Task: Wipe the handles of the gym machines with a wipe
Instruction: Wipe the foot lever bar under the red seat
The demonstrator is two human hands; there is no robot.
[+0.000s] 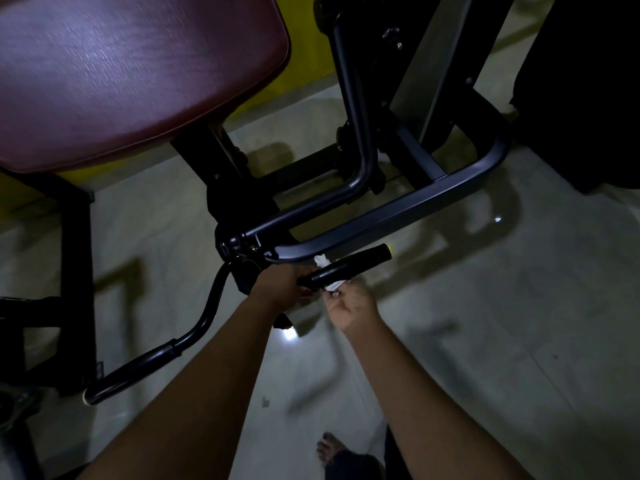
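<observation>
Right grip pinching wipe wrapped round handle, for full contact. Left grip curled on handle base, likely steadying.

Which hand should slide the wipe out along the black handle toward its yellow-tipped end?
Right. The right hand pinches the crumpled white wipe against the black padded handle, with the unwiped length on its side; the left hand grips the handle's inner end.

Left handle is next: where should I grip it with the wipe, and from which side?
Take the left handle by its thick black sleeve, mid-length, coming from above. It lies slanted with its free end nearest you; the bent bar beyond is thinner.
</observation>
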